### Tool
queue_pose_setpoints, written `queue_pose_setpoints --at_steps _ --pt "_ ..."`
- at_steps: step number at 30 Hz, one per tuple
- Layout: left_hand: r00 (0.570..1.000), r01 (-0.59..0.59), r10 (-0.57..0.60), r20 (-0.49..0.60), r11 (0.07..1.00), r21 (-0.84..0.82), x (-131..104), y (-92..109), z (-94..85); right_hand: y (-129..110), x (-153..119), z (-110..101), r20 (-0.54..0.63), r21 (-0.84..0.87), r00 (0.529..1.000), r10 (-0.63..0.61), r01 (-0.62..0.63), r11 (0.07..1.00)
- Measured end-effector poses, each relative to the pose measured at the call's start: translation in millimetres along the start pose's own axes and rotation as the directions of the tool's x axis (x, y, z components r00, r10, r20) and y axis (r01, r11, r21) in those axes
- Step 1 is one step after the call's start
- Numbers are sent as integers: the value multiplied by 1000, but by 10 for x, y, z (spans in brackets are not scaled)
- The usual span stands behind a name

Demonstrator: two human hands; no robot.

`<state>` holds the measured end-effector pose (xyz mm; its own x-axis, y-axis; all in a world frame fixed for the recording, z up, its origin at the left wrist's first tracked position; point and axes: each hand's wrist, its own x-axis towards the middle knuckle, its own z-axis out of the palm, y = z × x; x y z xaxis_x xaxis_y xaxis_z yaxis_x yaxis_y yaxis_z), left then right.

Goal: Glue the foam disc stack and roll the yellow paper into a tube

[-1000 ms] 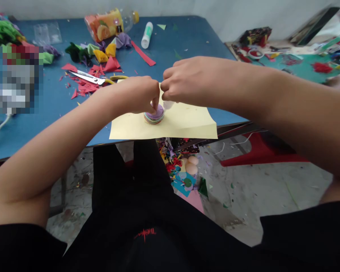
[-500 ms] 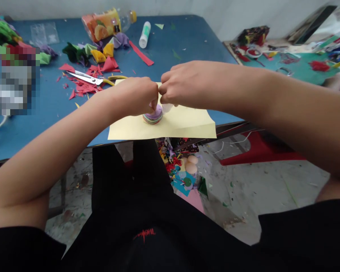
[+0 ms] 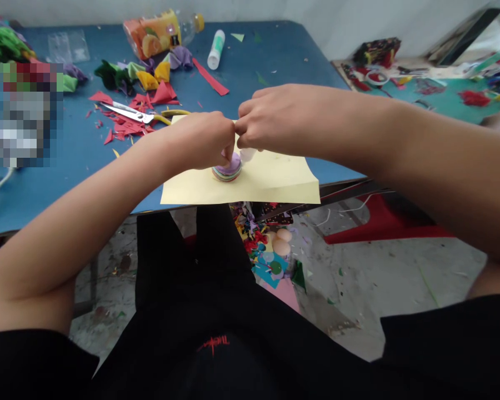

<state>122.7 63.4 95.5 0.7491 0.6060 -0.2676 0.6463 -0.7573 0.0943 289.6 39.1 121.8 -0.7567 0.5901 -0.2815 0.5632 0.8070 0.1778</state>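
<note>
A person's two bare hands met over a sheet of pale yellow paper [image 3: 279, 191] lying at the near edge of a blue counter [image 3: 283, 50]. On the sheet, left of its middle, sat a small stack of round layers [image 3: 228, 173], lilac on top, with other colours showing around its side. The left hand [image 3: 208, 140] bent down from above, its fingertips touching the top of the stack. Its grip was narrow, thumb and fingers close together; whether they pinched the lilac layer or pressed on it could not be told. The right hand [image 3: 270, 120] hovered just beside it, fingers curled, above a whitish, see-through piece [image 3: 247, 154] next to the stack. The knuckles hid the right grip, so whether it held that piece could not be told.

Beyond the left forearm, open scissors [image 3: 131, 114] with yellow handles lay over red scraps [image 3: 127, 129], the handles reaching the sheet's far edge. Farther back were crumpled green, yellow and purple pieces [image 3: 148, 80], a red strip [image 3: 210, 78], a white-and-green glue stick [image 3: 216, 50] and a drink bottle [image 3: 162, 34] on its side, with an orange label and a yellow cap. Below, colourful scraps [image 3: 270, 269] littered the grey floor [image 3: 358, 300].
</note>
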Motion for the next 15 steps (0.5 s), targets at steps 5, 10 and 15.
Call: queue_pose_setpoints --at_steps 5,10,15 --pt "1000 -2 2 4 1000 4 15 -22 8 -16 44 -17 5 -115 999 53 -52 992" --pt "999 -22 22 -33 1000 3 42 -59 42 -65 56 -55 -66 -75 998 -5 0 997" --pt "1000 -5 5 -23 1000 -18 28 -41 32 -2 -27 62 -69 -10 997 -25 24 1000"
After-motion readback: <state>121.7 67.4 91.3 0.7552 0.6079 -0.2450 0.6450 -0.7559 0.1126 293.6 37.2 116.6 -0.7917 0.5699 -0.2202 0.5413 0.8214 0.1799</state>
